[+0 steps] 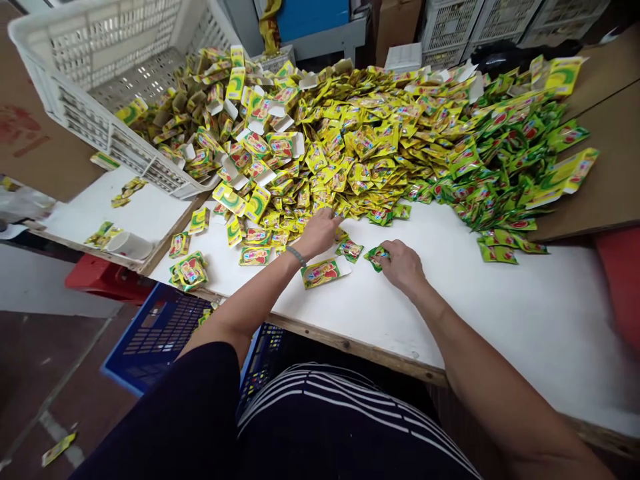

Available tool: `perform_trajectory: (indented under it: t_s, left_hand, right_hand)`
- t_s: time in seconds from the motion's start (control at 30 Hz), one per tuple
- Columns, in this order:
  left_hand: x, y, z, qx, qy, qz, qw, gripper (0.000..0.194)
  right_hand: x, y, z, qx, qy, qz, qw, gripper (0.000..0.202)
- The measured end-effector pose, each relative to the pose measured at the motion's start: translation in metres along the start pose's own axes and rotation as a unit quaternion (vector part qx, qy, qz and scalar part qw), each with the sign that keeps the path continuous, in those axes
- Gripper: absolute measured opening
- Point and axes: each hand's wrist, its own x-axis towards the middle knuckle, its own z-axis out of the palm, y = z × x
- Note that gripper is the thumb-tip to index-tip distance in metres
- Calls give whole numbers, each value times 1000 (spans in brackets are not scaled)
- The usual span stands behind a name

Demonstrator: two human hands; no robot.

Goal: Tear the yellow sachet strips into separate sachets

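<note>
My right hand point(403, 267) pinches a small green packet point(376, 257) just above the white table. At the front edge of the heap of yellow packets point(370, 147), my left hand point(320, 233) reaches in with fingers bent; what they hold, if anything, is hidden. Another green packet point(349, 251) lies between my hands. Below my left hand rests a small box point(321, 273) with its white flap open to the right. Several filled-looking yellow boxes point(255, 256) lie left of my left wrist. Green packets point(515, 153) are heaped at the right.
A white crate point(80, 120) tips over at the left, with small boxes spilling from it. A white cup point(130, 245) lies on the side table. Blue baskets point(155, 340) stand below the table edge point(345, 344). Cardboard point(605, 147) borders the heap at right.
</note>
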Motion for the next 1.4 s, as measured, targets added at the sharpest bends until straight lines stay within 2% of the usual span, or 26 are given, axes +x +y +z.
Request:
perform_trajectory:
  t_s: [0.07, 0.13, 0.2, 0.27, 0.33, 0.43, 0.5, 0.6, 0.7, 0.77, 0.83, 0.93, 1.0, 1.17, 1.3, 1.4]
  left_hand:
    - [18, 0, 3, 26, -26, 41, 998, 25]
    - [26, -2, 5, 21, -37, 48, 998, 17]
    - [25, -4, 7, -33, -25, 2, 999, 11]
    - [18, -4, 9, -149, 15, -74, 986, 8]
    - [8, 0, 13, -327, 61, -128, 934, 18]
    - [-4, 15, 23, -579, 83, -140, 799, 40]
    - [-7, 28, 29, -665, 70, -139, 731, 49]
    - [-7, 44, 36, -722, 42, -145, 675, 45]
    - [-5, 50, 40, -751, 18, -161, 641, 40]
    - [-5, 49, 42, -744, 13, -182, 643, 39]
    - [-7, 47, 42, -728, 8, -193, 658, 40]
    - [-12, 46, 40, -737, 6, -166, 655, 44]
    - [-15, 46, 39, -747, 12, -137, 651, 47]
    - [-17, 42, 43, -697, 48, -112, 706, 47]
    - [-15, 37, 47, -698, 61, -117, 704, 46]
    - [-15, 35, 47, -707, 0, -88, 702, 42]
  right_hand:
    - [-1, -2, -1, -5, -1, -8, 1000, 12]
    - [0, -1, -3, 8, 8, 6, 1000, 8]
    - [2, 1, -6, 39, 26, 47, 998, 10]
    - [5, 4, -11, 87, 51, 89, 991, 17]
    - [8, 4, -17, 166, 71, 107, 978, 22]
    - [10, -3, -24, 330, 59, 95, 937, 31]
    - [9, -9, -27, 414, 30, 83, 906, 36]
    - [7, -18, -26, 448, -22, 63, 892, 38]
    - [6, -22, -21, 413, -44, 58, 908, 37]
    - [5, -22, -18, 391, -28, 66, 918, 37]
    - [4, -22, -17, 369, 5, 65, 927, 36]
    - [1, -23, -17, 299, 57, 50, 951, 27]
    - [-1, -24, -17, 244, 70, 50, 966, 22]
    - [-2, -21, -17, 188, 54, 31, 980, 25]
    - [2, -11, -23, 225, 64, 19, 972, 36]
    - [3, -9, -26, 294, 20, -3, 955, 39]
